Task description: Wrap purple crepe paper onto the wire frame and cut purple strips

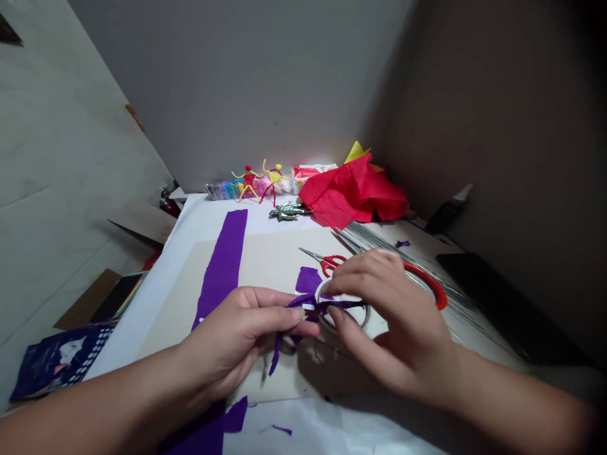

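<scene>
My left hand [251,332] pinches a small piece wrapped in purple crepe paper [308,303], with narrow purple ends sticking out and hanging down. On its other side, my right hand [393,316] has its thumb and fingers closed about a thin purple arm of the same piece. Partly hidden behind the fingers is a ring-shaped roll of tape [367,316]. A cut purple paper piece [308,280] lies just beyond the hands. Small scissors with red handles [327,260] rest past it, and a larger red handle [429,284] shows beside my right hand.
A long purple paper strip [222,259] runs along the left over a beige board [180,284]. Thin wires [379,240] lie at right near a black flat object [502,303]. Red paper [355,193], a green figurine [287,211] and two red-and-yellow stick figures [272,177] stand behind.
</scene>
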Tool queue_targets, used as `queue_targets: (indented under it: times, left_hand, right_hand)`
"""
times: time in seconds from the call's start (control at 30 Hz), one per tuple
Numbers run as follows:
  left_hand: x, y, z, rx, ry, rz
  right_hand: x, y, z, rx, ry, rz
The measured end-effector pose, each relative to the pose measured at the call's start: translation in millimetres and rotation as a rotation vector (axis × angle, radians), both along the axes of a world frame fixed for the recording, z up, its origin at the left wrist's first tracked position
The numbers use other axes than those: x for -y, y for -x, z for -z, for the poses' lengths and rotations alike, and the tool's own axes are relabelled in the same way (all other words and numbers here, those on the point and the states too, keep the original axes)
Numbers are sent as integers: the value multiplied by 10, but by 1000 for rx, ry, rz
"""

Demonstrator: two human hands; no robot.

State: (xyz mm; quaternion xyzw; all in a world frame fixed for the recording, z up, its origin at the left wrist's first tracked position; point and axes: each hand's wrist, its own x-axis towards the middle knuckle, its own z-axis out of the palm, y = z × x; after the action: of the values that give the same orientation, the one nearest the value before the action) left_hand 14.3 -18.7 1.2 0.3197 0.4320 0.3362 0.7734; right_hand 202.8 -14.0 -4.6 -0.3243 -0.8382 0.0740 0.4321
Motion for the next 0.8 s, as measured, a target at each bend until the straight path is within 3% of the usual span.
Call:
queue_targets:
  times: [0.13,0.33,0.57,0.8]
  left_hand:
    - [4,-33,6,20,-8,19]
    - [13,-33,11,-92,-63,45]
    - [16,-5,-37,-239,-162,98]
    - [8,-17,-56,-428,-265,27]
  right_hand:
    - [-24,32,16,-40,270,-18]
    - [-3,45,30,-137,421,-68]
    - [-23,78,-8,-362,795,-123]
    - [-27,89,14,-376,803,-127]
